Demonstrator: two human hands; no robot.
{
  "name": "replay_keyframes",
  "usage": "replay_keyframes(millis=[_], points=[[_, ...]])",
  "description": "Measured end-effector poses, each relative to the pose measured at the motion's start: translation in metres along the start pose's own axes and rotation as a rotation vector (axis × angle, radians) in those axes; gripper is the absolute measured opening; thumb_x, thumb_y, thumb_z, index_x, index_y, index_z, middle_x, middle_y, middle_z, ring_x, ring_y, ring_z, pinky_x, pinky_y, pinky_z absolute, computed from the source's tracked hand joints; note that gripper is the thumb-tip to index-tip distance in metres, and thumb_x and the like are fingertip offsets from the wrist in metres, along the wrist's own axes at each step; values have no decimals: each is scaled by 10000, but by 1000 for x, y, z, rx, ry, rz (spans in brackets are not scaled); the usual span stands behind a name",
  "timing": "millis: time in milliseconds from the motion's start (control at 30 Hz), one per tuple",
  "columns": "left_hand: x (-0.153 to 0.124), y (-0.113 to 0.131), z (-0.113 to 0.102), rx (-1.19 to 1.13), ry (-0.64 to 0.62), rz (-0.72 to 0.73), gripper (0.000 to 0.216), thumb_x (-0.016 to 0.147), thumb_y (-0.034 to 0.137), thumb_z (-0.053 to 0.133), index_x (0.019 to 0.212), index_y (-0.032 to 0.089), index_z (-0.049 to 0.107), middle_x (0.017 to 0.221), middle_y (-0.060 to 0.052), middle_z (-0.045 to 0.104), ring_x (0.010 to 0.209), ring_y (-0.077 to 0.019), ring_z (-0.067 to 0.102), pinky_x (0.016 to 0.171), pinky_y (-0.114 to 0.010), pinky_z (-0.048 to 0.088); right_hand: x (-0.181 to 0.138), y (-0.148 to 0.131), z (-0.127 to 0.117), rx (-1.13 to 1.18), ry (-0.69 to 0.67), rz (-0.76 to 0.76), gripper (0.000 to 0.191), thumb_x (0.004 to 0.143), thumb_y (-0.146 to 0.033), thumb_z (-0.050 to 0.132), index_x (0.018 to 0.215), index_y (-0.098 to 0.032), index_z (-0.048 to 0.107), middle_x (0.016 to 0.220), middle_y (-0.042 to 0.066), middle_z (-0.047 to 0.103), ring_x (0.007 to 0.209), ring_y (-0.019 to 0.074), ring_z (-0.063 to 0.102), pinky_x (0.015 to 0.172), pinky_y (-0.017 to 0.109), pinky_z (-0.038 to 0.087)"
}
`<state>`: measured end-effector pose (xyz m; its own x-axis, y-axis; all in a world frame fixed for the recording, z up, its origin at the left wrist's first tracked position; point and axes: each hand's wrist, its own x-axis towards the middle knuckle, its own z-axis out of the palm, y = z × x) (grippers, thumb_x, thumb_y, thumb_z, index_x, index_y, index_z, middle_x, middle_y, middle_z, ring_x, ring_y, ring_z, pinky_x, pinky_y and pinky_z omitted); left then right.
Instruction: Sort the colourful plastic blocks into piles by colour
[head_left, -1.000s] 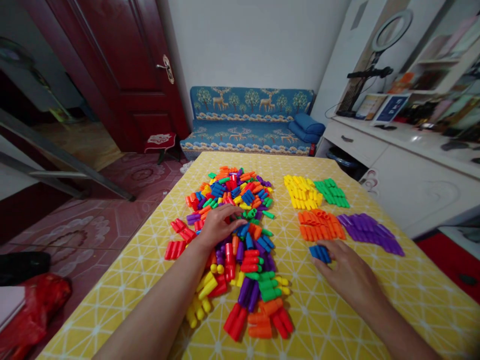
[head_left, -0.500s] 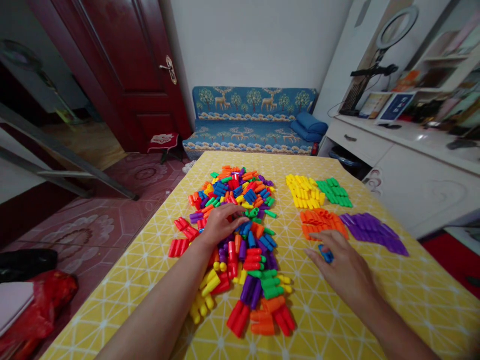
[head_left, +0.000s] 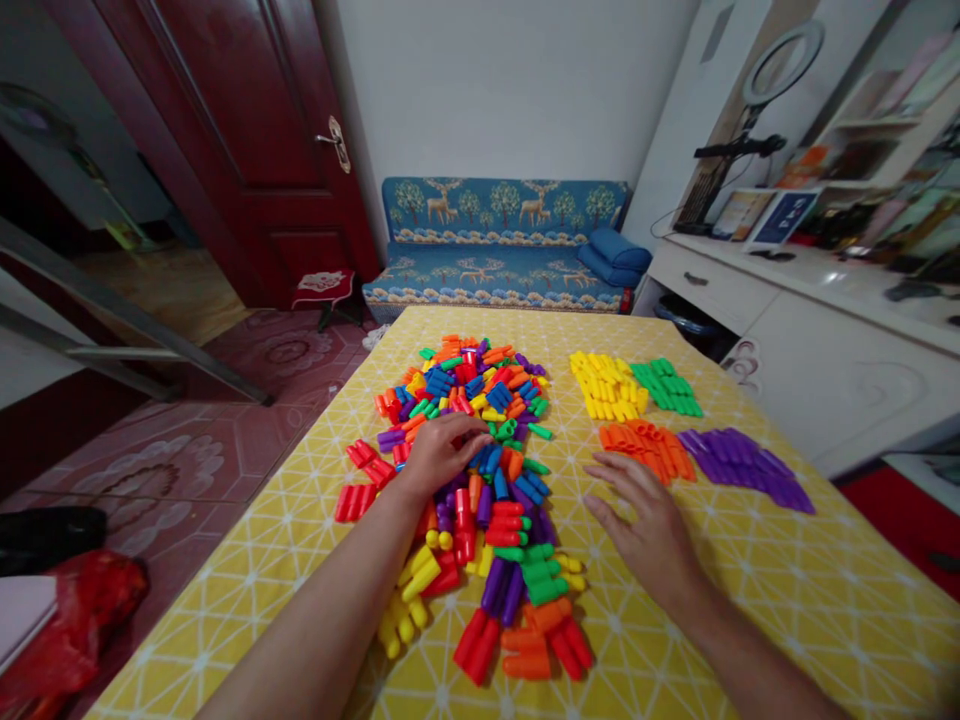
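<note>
A big mixed pile of coloured plastic pegs runs down the middle of the yellow tablecloth. My left hand lies on this pile, fingers loosely bent over blue and green pegs, nothing clearly gripped. My right hand hovers flat with fingers spread, just in front of the orange peg group. Any blue pegs beneath it are hidden. Sorted groups lie to the right: yellow pegs, green pegs and purple pegs. A few red pegs sit left of the pile.
A blue patterned sofa stands behind the table, a dark red door at the back left. A white cabinet with a ring light lines the right side. A red bag lies on the tiled floor at the left.
My right hand has slid left from the small blue peg group and opened flat; those blue pegs no longer show. My left hand has stayed on the pile.
</note>
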<state>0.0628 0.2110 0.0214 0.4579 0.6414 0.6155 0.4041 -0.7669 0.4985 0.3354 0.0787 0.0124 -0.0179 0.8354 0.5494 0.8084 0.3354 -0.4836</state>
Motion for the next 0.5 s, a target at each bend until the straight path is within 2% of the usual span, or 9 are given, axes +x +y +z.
replay_keyframes(millis=[133,267,400,500], points=[[0,0,0,-4,-7,-7,188,909,340,588,924,192,703,878,-62,738,804,-166,690,725,-270,533,-15,17,-16,-108,34,-45,217,881,-328,590,1054,-237,684,1131,93,646,1069,260,582,931,477,471],[0,0,1,-5,-9,-13,182,910,331,587,918,191,703,871,-60,732,799,-162,686,729,-268,532,-22,3,-12,38,-9,-69,159,899,-248,565,1003,-245,684,1007,61,666,981,200,621,856,360,518],[0,0,0,0,-11,-17,172,909,319,588,908,192,704,868,-56,729,793,-157,683,725,-263,530,-5,-21,1,175,-84,-65,169,907,-223,533,996,-237,676,992,58,674,959,185,640,825,316,536],[0,-1,1,-1,-14,-16,160,911,299,585,910,190,702,873,-56,731,796,-156,685,727,-260,531,18,-35,13,219,-169,-106,251,889,-150,506,1058,-235,670,1067,65,668,1022,187,619,888,344,525]])
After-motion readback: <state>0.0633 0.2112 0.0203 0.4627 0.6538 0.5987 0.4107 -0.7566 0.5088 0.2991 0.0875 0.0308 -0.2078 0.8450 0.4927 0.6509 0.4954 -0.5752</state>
